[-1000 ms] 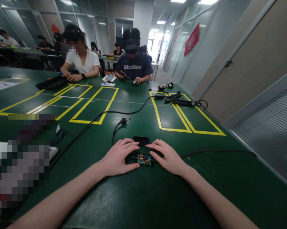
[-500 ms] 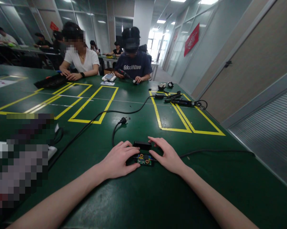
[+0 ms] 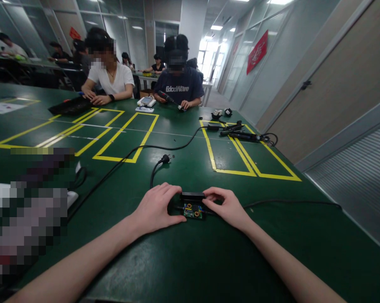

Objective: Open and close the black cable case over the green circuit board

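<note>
A small green circuit board [image 3: 192, 211] with copper coils lies on the table in front of me, cables at both its ends. Just behind it is a black plastic casing half [image 3: 192, 196]. My right hand [image 3: 226, 206] pinches the right end of that casing between thumb and fingers. Curved around the left side, my left hand [image 3: 155, 208] has its fingertips at the casing's left end and its thumb apart, beside the board's near left corner. A black cable with a two-pin plug [image 3: 165, 159] runs out behind my left hand.
A long black cable [image 3: 164, 148] crosses the green table [image 3: 177, 261]. At the far right lie black tools [image 3: 240, 134] near yellow tape outlines. Blurred items [image 3: 28, 214] sit at the left. Two people work across the table, one with a black tray [image 3: 70, 106].
My right hand's fingers have closed on the casing's right end, and the casing has shifted slightly. My left fingertips have reached its left end. The view has moved a little.
</note>
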Available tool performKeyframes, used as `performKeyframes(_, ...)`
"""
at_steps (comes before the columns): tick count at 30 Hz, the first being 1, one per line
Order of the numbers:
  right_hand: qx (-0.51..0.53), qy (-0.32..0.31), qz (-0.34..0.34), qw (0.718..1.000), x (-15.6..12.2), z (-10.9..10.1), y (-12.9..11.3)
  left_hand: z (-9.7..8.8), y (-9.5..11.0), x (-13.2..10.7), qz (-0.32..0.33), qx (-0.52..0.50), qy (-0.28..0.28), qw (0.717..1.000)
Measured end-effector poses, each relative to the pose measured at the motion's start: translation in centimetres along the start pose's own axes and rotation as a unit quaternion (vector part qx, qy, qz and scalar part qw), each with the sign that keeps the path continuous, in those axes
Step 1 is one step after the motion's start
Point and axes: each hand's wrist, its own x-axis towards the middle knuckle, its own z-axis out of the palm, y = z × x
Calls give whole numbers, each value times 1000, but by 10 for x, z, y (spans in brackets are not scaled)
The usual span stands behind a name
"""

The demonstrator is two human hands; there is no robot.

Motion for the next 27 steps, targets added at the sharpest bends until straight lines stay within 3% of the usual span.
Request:
performKeyframes(4, 97, -10, 75, 992, 1, -1, 5, 3, 1, -2, -10, -2, -15, 1000)
performKeyframes(7, 136, -10, 94, 986, 0, -2, 5, 3, 1, -3, -5, -11, -23, 1000)
performKeyframes(27, 109, -109, -11, 988, -3, -6, -12, 0, 2, -3, 15, -24, -36, 999)
